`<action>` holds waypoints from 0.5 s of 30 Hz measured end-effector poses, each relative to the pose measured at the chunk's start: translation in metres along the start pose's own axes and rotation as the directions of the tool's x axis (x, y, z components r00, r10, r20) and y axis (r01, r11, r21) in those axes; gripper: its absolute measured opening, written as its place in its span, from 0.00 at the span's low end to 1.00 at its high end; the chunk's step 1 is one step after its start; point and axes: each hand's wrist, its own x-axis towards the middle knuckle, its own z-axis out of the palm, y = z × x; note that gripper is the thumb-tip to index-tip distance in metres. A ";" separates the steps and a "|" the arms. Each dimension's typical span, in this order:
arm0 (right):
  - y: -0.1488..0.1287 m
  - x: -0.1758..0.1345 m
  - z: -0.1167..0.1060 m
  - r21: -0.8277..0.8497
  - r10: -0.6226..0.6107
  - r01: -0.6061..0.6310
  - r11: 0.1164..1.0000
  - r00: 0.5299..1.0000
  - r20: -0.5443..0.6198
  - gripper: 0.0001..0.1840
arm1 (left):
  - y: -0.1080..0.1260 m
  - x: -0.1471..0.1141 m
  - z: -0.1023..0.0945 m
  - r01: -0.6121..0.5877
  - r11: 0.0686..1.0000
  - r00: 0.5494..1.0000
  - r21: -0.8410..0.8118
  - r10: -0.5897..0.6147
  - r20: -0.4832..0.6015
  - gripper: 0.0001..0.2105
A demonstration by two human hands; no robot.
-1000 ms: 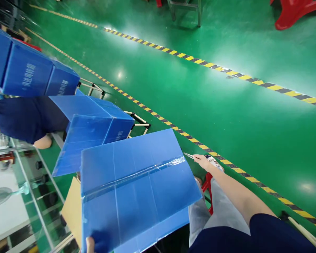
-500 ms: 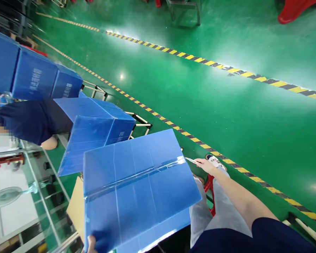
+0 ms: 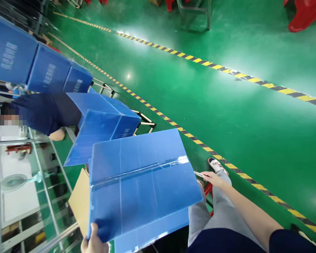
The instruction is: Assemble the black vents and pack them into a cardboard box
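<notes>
A large blue corrugated-plastic box [image 3: 147, 196] fills the lower middle of the view, with clear tape [image 3: 137, 172] along the seam of its upper face. My left hand [image 3: 94, 241] grips the near left corner, thumb over the edge and most fingers hidden behind. Off the box's right edge, my right hand [image 3: 212, 178] is closed around a slim silvery tool [image 3: 199, 174] that looks like a utility knife. Its tip is by the box's edge, below the shiny tape end; whether they touch I cannot tell.
Another blue box [image 3: 102, 123] with open flaps stands beyond, near a person in dark clothing [image 3: 42, 110]. More blue boxes [image 3: 51, 72] line the far left. A brown cardboard piece [image 3: 80, 200] and a glass-like surface with rails [image 3: 48, 189] are at left. Striped tape [image 3: 200, 142] crosses the green floor.
My right hand and the tool have shifted slightly right and down, away from the tape end. My left hand shows more fully at the box's corner. The view has shifted a little.
</notes>
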 end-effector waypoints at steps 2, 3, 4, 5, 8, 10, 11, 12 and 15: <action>0.000 -0.007 -0.014 -0.018 0.031 -0.031 0.999 0.999 -0.018 0.25 | 0.001 -0.009 0.001 0.021 0.997 1.000 -0.078 -0.023 -0.022 0.30; -0.001 -0.009 -0.023 -0.029 0.038 -0.039 0.999 0.999 -0.030 0.26 | 0.000 -0.015 0.000 -0.021 0.994 0.999 -0.104 0.017 -0.035 0.31; -0.005 -0.009 -0.032 -0.044 0.038 -0.040 0.998 0.998 -0.054 0.27 | -0.002 -0.020 -0.001 -0.084 0.990 0.995 -0.109 0.078 -0.059 0.32; -0.010 -0.006 -0.042 -0.060 0.028 -0.034 0.998 0.996 -0.087 0.27 | -0.006 -0.025 -0.003 -0.161 0.982 0.984 -0.100 0.153 -0.089 0.32; -0.050 0.024 -0.060 -0.131 -0.072 0.049 0.990 0.980 -0.183 0.25 | -0.026 -0.034 -0.005 -0.409 0.910 0.905 -0.074 0.393 -0.163 0.29; -0.106 0.052 -0.054 -0.240 -0.224 0.186 0.953 0.964 -0.141 0.24 | -0.041 -0.035 -0.002 -0.549 0.827 0.828 -0.123 0.518 -0.216 0.27; -0.144 0.065 -0.042 -0.311 -0.318 0.283 0.907 0.946 -0.068 0.24 | -0.047 -0.034 -0.001 -0.594 0.791 0.797 -0.148 0.553 -0.241 0.25; -0.186 0.074 -0.026 -0.382 -0.416 0.394 0.836 0.909 0.026 0.24 | -0.053 -0.034 0.000 -0.620 0.767 0.778 -0.169 0.571 -0.263 0.24; -0.321 0.083 0.056 -0.514 -0.635 0.722 0.463 0.675 0.375 0.20 | -0.064 -0.034 -0.001 -0.614 0.755 0.785 -0.231 0.554 -0.277 0.21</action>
